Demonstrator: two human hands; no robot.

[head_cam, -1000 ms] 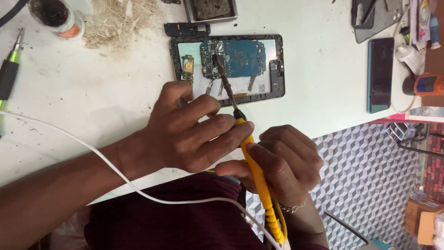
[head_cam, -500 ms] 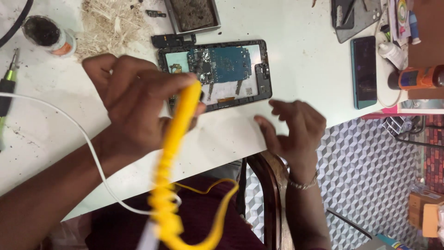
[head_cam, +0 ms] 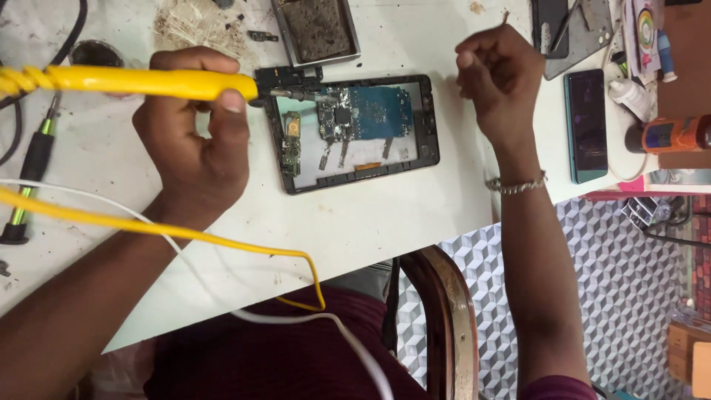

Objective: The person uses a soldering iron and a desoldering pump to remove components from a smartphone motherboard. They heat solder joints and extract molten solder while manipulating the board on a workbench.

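My left hand [head_cam: 194, 141] is clamped around the yellow soldering iron [head_cam: 141, 81], which lies level across my fingers with its metal tip reaching rightward over the opened tablet [head_cam: 354, 132], at the top left corner of its blue circuit board [head_cam: 370, 111]. Further right, past the tablet's far edge, my right hand [head_cam: 502, 80] hovers above the white table [head_cam: 355, 215], fingers curled together, with whatever they may pinch too small to tell. Beyond that hand lies a dark phone [head_cam: 588, 124].

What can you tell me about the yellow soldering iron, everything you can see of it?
The soldering iron has a long yellow handle of smooth plastic, a dark collar and a thin metal tip. It lies nearly level, tip pointing right over the upper left corner of the opened tablet. The left hand grips its handle, thumb under the front end. Yellow tape winds around the rear, and a yellow cord loops across the white table.
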